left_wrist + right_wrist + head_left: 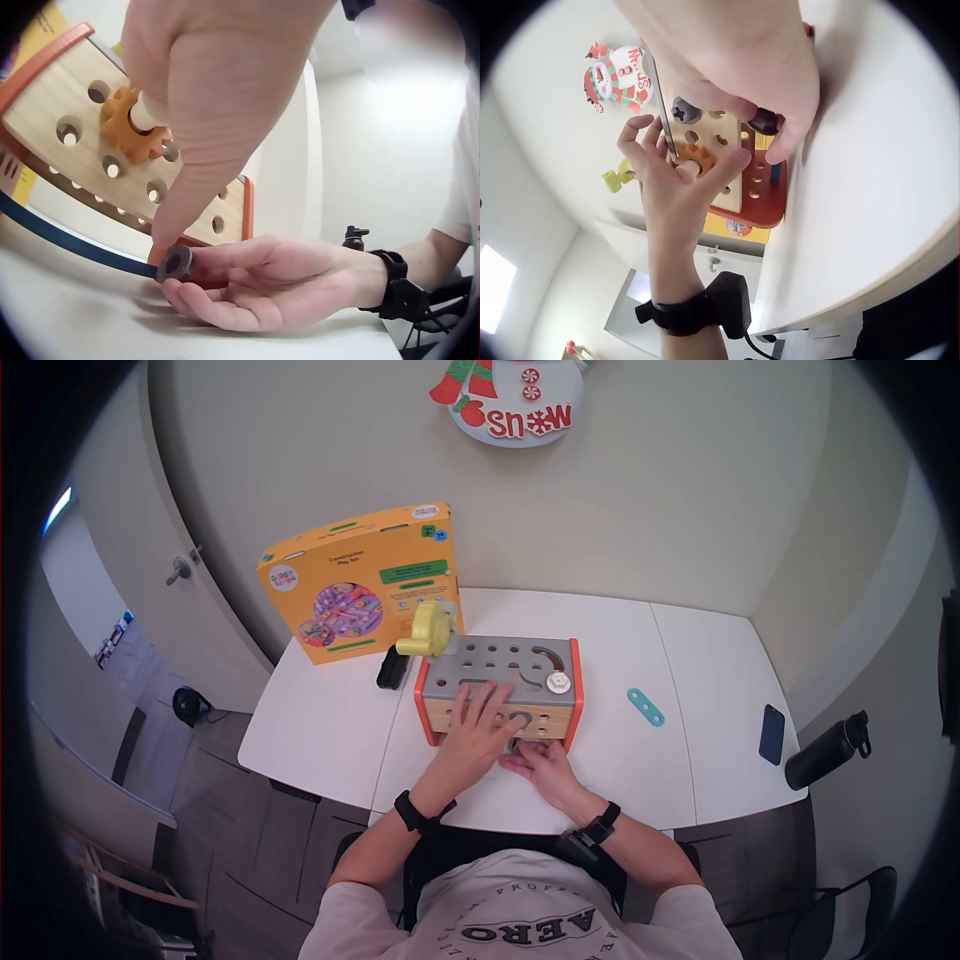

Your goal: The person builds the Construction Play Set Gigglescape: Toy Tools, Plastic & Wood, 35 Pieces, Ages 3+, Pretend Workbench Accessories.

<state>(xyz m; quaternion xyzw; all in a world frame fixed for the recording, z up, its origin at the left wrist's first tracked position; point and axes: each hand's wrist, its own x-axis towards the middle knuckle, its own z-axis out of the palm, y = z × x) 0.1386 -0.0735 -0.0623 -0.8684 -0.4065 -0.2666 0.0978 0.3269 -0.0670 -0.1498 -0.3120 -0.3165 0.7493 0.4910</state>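
A toy workbench [500, 660] with a grey top, wooden front panel and red-orange ends stands in front of the person. The left hand [480, 738] rests on it, fingers spread over the top and thumb [176, 206] pointing down the front. Low at the front, the right hand [262, 281] pinches a dark grey ring-shaped nut [177, 262] between thumb and fingers, just below the left thumb tip. An orange gear [131, 127] sits on the front panel around a pale peg [150, 112], partly behind the left hand. Near it is a grey cross-slotted screw head [685, 111].
A yellow toy box [365, 590] stands behind, left of the bench. A yellow-green piece [430, 628] rises from the bench's left end; a white nut [558, 682] sits at its right. A teal three-hole strip [646, 707], phone [771, 734] and black bottle [828, 750] lie rightward.
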